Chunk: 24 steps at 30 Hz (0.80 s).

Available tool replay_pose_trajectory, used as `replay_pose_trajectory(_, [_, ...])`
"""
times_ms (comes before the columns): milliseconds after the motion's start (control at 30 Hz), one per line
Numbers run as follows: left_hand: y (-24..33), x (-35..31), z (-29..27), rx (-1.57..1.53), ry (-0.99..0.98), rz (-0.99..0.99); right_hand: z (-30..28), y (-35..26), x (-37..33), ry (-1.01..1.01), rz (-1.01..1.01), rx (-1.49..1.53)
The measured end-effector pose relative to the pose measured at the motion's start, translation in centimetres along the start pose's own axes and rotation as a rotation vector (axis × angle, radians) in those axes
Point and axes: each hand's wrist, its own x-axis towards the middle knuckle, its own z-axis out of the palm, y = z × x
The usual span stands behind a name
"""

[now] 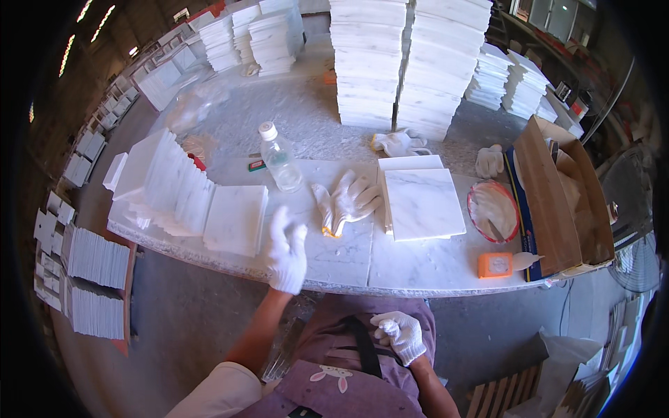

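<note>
My left hand (288,254), in a white knit glove, is raised at the table's near edge with its fingers apart and nothing in them. Just left of it, white marble tiles (235,219) lean in a slanted row. My right hand (401,336), gloved too, hovers in front of my purple apron (338,386) with its fingers curled in; nothing shows in them. A short stack of square white marble tiles (424,203) lies flat at the middle right. Between that stack and the leaning row rests a pair of empty white gloves (348,200).
A clear plastic bottle (281,164) stands behind the gloves. At right are a red-rimmed bowl of white paste (493,212), an orange box (495,265) and an open cardboard box (550,202). Tall tile stacks (369,63) rise at the back. A fan (635,265) stands beyond the right edge.
</note>
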Motion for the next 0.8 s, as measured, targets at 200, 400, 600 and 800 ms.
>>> replay_pose_trajectory(200, [-0.9,7.4,-0.7,0.003,0.116,-0.057,1.6,-1.7,1.8,0.234,-0.556,-0.375])
replay_pose_trajectory(400, [-1.5,12.3,1.0,-0.097,0.151,0.025,4.0,-6.2,6.4,0.16,-0.541,-0.264])
replay_pose_trajectory(600, [-3.8,13.5,2.2,-0.126,0.066,-0.06,7.1,-9.1,11.8,-0.048,-0.302,0.138])
replay_pose_trajectory(800, [-3.3,14.1,2.5,-0.128,0.09,-0.081,8.8,-11.3,14.6,-0.04,-0.249,0.124])
